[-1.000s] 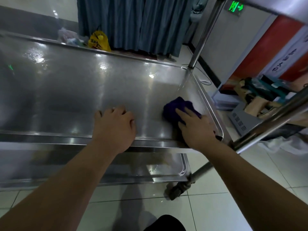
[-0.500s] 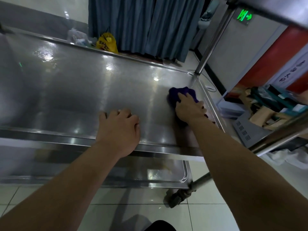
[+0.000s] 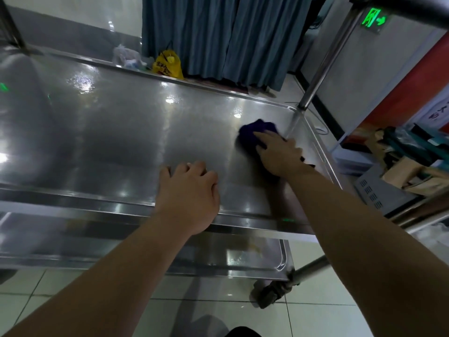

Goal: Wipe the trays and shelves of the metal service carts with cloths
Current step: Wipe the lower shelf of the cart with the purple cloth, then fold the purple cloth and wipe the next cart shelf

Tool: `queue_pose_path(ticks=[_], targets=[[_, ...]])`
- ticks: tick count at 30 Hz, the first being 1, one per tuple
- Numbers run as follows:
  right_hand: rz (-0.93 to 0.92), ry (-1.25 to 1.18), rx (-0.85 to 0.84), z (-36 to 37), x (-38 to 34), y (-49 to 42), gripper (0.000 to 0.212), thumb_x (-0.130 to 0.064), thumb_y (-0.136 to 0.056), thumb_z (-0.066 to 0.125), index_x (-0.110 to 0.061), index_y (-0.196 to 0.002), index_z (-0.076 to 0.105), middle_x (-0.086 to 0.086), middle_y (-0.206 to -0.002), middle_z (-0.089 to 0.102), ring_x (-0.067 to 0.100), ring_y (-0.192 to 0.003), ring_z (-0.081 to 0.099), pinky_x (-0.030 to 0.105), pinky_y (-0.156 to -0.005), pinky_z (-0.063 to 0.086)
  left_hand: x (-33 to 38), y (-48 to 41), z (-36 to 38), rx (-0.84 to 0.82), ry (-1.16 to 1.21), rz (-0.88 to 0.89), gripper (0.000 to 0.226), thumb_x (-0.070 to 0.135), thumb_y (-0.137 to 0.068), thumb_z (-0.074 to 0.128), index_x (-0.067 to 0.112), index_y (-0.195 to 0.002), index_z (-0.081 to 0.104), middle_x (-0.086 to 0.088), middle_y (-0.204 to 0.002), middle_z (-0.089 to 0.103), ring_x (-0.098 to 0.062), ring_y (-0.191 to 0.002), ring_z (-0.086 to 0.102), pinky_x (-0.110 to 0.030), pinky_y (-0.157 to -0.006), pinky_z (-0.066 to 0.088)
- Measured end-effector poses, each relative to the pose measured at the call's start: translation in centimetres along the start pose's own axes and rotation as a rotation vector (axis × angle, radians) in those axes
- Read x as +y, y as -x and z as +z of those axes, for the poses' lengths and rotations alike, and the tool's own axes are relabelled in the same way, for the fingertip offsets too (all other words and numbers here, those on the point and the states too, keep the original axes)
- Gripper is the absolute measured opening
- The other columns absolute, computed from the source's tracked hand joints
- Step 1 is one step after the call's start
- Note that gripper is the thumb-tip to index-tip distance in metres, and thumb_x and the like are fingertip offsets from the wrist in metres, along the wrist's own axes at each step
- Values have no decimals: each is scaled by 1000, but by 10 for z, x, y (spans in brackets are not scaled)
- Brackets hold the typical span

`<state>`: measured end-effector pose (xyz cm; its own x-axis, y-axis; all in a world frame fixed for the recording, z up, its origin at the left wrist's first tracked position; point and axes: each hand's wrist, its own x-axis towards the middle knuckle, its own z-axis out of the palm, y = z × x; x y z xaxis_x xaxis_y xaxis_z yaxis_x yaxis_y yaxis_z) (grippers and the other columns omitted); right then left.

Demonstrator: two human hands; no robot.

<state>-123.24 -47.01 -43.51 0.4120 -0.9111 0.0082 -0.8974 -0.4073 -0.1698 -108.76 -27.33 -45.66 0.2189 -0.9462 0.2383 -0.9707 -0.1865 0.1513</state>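
Pressed a dark purple cloth (image 3: 250, 132) flat onto the steel tray (image 3: 109, 132) near its far right corner, just beside the upright post (image 3: 318, 69), with the straight, ungripping fingers of the right hand (image 3: 279, 154), and rested the left hand (image 3: 187, 193), loosely curled and grasping nothing, on the tray by its near rim, above a lower shelf (image 3: 243, 259).

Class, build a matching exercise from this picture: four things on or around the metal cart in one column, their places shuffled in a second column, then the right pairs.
Things
1. dark purple cloth
2. yellow plastic bag
3. green lit exit sign
4. black caster wheel

Places
A. behind the tray's far rim, in front of the blue curtain
B. beneath the corner of the lower shelf
C. under the right hand on the shiny steel tray
D. high on the grey wall

Pairs: 1-C, 2-A, 3-D, 4-B
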Motion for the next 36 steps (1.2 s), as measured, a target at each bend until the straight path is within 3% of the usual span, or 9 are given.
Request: queue_pose_path(ticks=[4, 8, 12, 17, 20, 25, 29, 34, 36], targets=[[-173, -33, -1, -3, 17, 28, 45, -41, -96, 45, -45, -139, 37, -15, -153, 27, 26, -135, 32, 41, -110, 25, -1, 1, -1, 5, 13, 8, 43, 43, -88, 21, 30, -107, 58, 5, -112, 55, -22, -100, 51, -47, -91, 34], [150, -23, 50, -14, 63, 47, 49, -35, -98, 42, -32, -145, 31, 2, -154, 26, 31, -135, 32, 43, -110, 19, -1, 0, -1, -2, 24, 19, 40, 42, -89, 26, 30, -107, 59, 4, -112, 57, -23, -101, 52, -48, -92, 33], [329, 52, 37, -7, 42, 62, 51, -40, -97, 37, -31, -146, 24, 8, -150, 28, 38, -131, 33, 51, -107, 24, -3, -1, 0, -34, 19, 7, 35, 41, -92, 32, 30, -110, 59, 3, -116, 56, -26, -106, 50, -51, -95, 33], [171, 95, 143, 6, 7, 106, 52, -48, -93, 43, -32, -141, 34, 3, -146, 38, 31, -121, 46, 42, -99, 37, -3, -1, -7, -78, 28, 30, 33, 38, -93, 34, 30, -111, 60, 2, -120, 56, -27, -108, 50, -51, -95, 33], [140, 7, 174, 3, -3, 130, 47, -42, -92, 50, -30, -137, 43, 4, -141, 44, 28, -116, 50, 39, -98, 40, -6, -2, -14, -167, 18, 76, 33, 36, -94, 34, 28, -119, 55, -1, -125, 53, -28, -115, 48, -54, -97, 33], [226, -11, 30, -3, -30, 159, 43, -32, -94, 50, -28, -135, 41, 5, -136, 45, 30, -113, 50, 45, -93, 46, -16, -5, -32, -436, -6, 185, 45, 37, -95, 35, 23, -138, 38, -4, -149, 32, -32, -134, 31, -52, -105, 30], [231, -68, -126, -27, -46, 182, 40, -27, -94, 51, -25, -133, 43, 6, -128, 52, 26, -110, 53, 40, -92, 46, -24, 4, -64, -525, 76, 149, 32, 32, -91, 43, 21, -119, 55, -6, -129, 54, -29, -116, 50, -42, -95, 43], [245, -210, -297, -84, -59, 211, 23, -26, -93, 51, -21, -115, 54, 2, -97, 63, 21, -87, 59, 32, -75, 48, -16, 23, -122, -538, 211, 92, 28, 38, -89, 46, 26, -112, 59, -3, -119, 61, -25, -108, 57, -35, -88, 45], [276, -269, -371, -115, -62, 226, 19, -26, -93, 48, -23, -111, 54, 0, -98, 64, 22, -88, 62, 36, -77, 51, -10, 30, -152, -596, 256, 68, 23, 40, -90, 46, 28, -105, 59, -1, -117, 61, -24, -104, 58, -32, -82, 46]])
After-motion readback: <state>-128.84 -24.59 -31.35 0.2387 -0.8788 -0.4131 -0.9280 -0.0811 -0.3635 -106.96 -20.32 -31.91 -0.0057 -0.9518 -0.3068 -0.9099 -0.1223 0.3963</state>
